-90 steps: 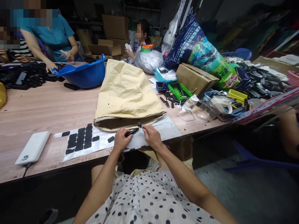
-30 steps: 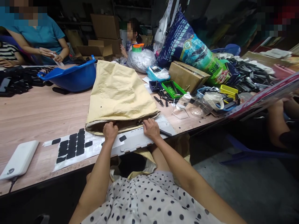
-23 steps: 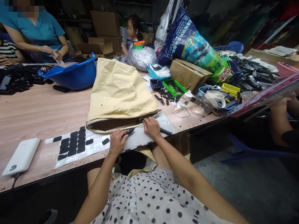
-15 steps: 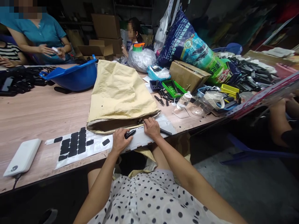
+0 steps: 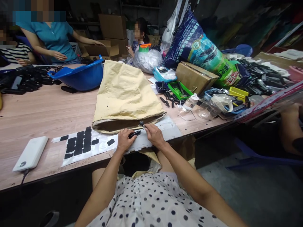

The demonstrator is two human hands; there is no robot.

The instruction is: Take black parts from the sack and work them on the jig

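Observation:
My left hand (image 5: 125, 140) is closed on a slim black piece (image 5: 134, 134), pointed like a pen, and holds it down on the pale board (image 5: 171, 126) at the table's front edge. The exact kind of piece I cannot make out. In my right hand (image 5: 155, 135), fingers closed, is a small hammer-like tool (image 5: 141, 123) with a dark round head on a thin metal shaft. Its head is above the board, near the open mouth of a beige sack (image 5: 127, 91). The tool's handle is hidden by my hand.
Left of my hands lies a white sheet with black rounded stickers (image 5: 79, 142), then a white power bank (image 5: 30, 154). Beyond are a blue basin (image 5: 78, 75), a green tray (image 5: 180, 90), a bottle (image 5: 190, 102) and a plastic jug (image 5: 221, 102). Co-workers sit across and at right.
My right hand has turned and the tool's round head now shows; its black handle no longer sticks out to the right. My left hand stays on the black piece. A co-worker's arm reaches toward a carton.

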